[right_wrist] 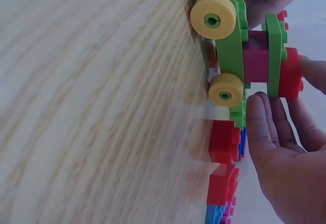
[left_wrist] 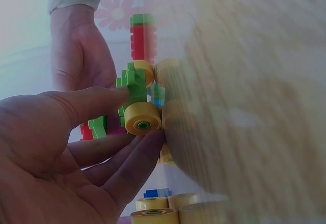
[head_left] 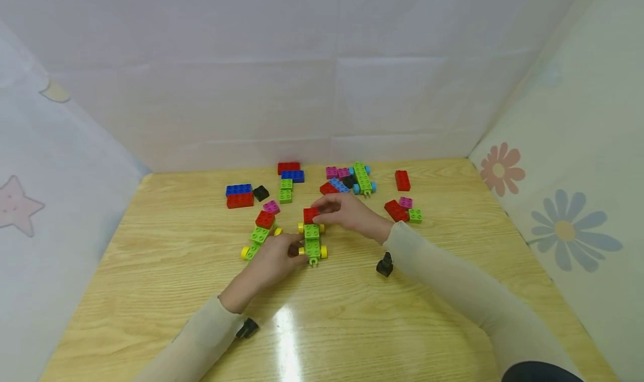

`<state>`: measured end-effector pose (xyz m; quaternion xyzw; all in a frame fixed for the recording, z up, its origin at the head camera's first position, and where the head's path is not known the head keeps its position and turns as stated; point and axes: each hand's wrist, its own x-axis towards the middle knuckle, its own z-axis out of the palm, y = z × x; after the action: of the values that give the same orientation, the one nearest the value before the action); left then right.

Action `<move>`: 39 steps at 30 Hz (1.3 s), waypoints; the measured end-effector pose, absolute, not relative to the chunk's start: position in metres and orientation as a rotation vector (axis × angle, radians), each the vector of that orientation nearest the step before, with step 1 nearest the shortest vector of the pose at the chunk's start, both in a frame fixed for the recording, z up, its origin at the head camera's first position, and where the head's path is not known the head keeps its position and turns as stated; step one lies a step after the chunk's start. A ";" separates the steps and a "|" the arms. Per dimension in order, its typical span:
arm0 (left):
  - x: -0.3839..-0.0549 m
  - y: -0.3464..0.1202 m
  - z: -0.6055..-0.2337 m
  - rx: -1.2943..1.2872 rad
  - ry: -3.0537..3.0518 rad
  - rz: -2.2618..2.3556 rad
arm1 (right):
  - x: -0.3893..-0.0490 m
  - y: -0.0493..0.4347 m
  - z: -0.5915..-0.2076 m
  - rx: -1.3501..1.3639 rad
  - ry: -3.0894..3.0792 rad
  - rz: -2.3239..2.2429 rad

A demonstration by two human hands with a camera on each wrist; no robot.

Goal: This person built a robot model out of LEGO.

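Note:
A green wheeled base point(head_left: 312, 249) with yellow wheels stands on the table in front of me. My left hand point(head_left: 274, 257) holds its near end, thumb on the green side and fingers by a yellow wheel point(left_wrist: 143, 118). Stacked on the base, in the right wrist view, are a magenta brick point(right_wrist: 255, 57), a green plate point(right_wrist: 273, 56) and a red brick point(right_wrist: 290, 73) on top. My right hand point(head_left: 347, 211) pinches this red brick, its thumb on the studded face. Close to the left hand stands a similar green car point(head_left: 259, 235) topped by another red brick point(head_left: 265, 220), partly hidden behind the hand.
Behind the hands, a green base with blue wheels point(head_left: 361, 176) sits among magenta, black and red bricks. Red and blue bricks point(head_left: 239, 196) lie back left beside a black brick point(head_left: 261, 193). At right are red bricks point(head_left: 397, 210) and a small green one point(head_left: 415, 215).

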<state>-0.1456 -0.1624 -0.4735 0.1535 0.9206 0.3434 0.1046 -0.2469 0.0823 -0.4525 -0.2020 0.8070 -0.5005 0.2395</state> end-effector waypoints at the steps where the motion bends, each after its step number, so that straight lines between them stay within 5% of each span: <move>1: -0.146 -0.163 -0.475 0.452 2.716 1.012 | -0.247 0.084 -0.452 -0.547 2.216 -1.368; 12: -0.151 -0.168 -0.498 0.413 2.753 1.015 | -0.256 0.104 -0.452 -0.385 2.208 -1.436; 39: -0.128 -0.156 -0.457 0.359 2.784 1.001 | -0.290 0.123 -0.467 -0.273 2.422 -1.431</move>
<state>-0.1279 -0.1563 -0.4573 0.1200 0.9311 0.3349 0.0806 -0.2901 0.1225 -0.4667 -0.0954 0.8462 -0.5001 0.1569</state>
